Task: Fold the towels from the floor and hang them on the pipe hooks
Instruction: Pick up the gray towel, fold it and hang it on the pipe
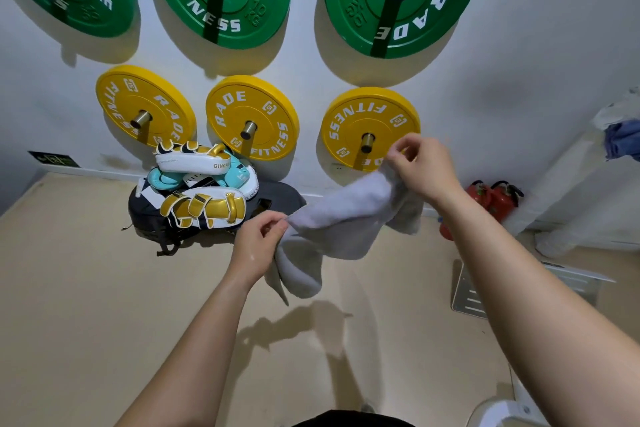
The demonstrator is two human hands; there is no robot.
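A pale grey towel (341, 222) hangs in the air between my hands, above the beige floor. My left hand (258, 246) pinches its lower left corner. My right hand (420, 166) pinches an upper edge, higher and further right, in front of a yellow weight plate (349, 121). The towel sags in the middle and a loose fold droops below my left hand. A white pipe (568, 191) runs slanted at the right, with blue and white cloth (623, 135) hanging near its top.
Green and yellow weight plates hang on pegs on the white wall. A pile of white-and-gold boxing pads (201, 191) on a dark bag sits at the wall's base. Red fire extinguishers (491, 198) stand by the pipe. A metal floor grate (467, 291) lies at right.
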